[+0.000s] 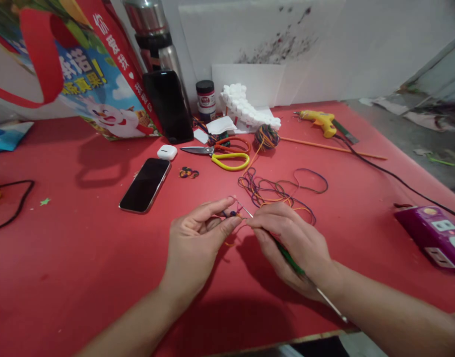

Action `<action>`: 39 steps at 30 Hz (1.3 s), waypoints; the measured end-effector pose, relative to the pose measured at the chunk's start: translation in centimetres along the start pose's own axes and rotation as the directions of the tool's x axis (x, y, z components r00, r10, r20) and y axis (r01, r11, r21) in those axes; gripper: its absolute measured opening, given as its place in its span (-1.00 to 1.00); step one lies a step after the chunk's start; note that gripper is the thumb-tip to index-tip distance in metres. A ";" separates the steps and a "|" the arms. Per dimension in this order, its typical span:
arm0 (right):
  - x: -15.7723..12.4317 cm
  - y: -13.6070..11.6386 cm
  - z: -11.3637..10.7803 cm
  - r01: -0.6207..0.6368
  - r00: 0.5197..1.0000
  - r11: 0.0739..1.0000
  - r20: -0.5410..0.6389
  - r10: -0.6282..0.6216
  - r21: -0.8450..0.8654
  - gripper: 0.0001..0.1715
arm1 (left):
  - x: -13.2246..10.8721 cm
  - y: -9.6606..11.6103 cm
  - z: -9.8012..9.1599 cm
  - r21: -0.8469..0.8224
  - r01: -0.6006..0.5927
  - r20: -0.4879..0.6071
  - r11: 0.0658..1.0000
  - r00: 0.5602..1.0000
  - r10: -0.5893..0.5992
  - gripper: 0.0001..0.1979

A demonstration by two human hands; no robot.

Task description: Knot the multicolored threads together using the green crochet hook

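Between thumb and fingers, my left hand (199, 243) pinches a small crocheted piece (233, 214) of multicoloured yarn. My right hand (292, 243) grips a crochet hook (291, 259) with a green handle; its metal tip reaches the piece, and its other metal end sticks out below my wrist. Loose yarn (283, 191) lies in loops just beyond my hands and runs back to a yarn ball (266, 137). A finished-looking little crocheted piece (189, 172) rests on the table, left of the loops. My fingers partly hide the held piece.
On the red table (82, 267) lie scissors (227, 153), a phone (145, 185), an earbud case (166, 152) and a yellow glue gun (318, 121) with a trailing cord. A purple power box (431, 238) sits at right. A gift bag (111, 94) and a steel flask (156, 44) stand behind.
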State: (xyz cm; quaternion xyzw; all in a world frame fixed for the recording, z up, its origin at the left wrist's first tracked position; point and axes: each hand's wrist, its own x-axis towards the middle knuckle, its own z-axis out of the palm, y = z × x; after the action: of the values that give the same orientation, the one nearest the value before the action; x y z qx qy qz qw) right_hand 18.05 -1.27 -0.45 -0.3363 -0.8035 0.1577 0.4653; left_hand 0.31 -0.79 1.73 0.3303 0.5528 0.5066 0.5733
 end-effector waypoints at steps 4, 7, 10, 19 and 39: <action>-0.4 0.0 0.9 0.023 1.000 0.998 -0.020 -0.024 -0.062 -0.61 | 0.1 0.0 0.1 -0.161 0.195 0.077 0.968 0.980 -0.184 -0.67; -0.4 0.1 1.1 0.000 0.999 0.999 -0.033 -0.001 -0.039 -0.64 | 0.2 0.1 0.2 -0.205 0.251 0.133 0.946 0.965 -0.227 -0.63; -0.4 0.3 0.9 -0.009 0.999 1.000 -0.036 0.009 0.009 -0.68 | 0.2 0.3 0.1 -0.228 0.250 0.173 0.941 0.961 -0.213 -0.66; -0.4 1.4 0.4 -0.114 0.992 0.967 -0.033 0.125 0.228 -0.75 | 0.8 0.8 -0.4 -0.250 0.276 0.206 0.928 0.952 -0.227 -0.65; -0.1 0.7 0.1 -0.106 0.989 0.980 -0.082 0.121 0.166 -0.77 | 0.6 -0.2 -0.3 -0.140 0.120 0.096 0.983 0.990 -0.107 -0.61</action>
State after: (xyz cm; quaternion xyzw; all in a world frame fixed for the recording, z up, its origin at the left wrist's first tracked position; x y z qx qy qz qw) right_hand 18.25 -0.88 -1.00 -0.3499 -0.7452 0.2328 0.5177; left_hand 0.01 -0.29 1.34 0.2776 0.5065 0.4971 0.6475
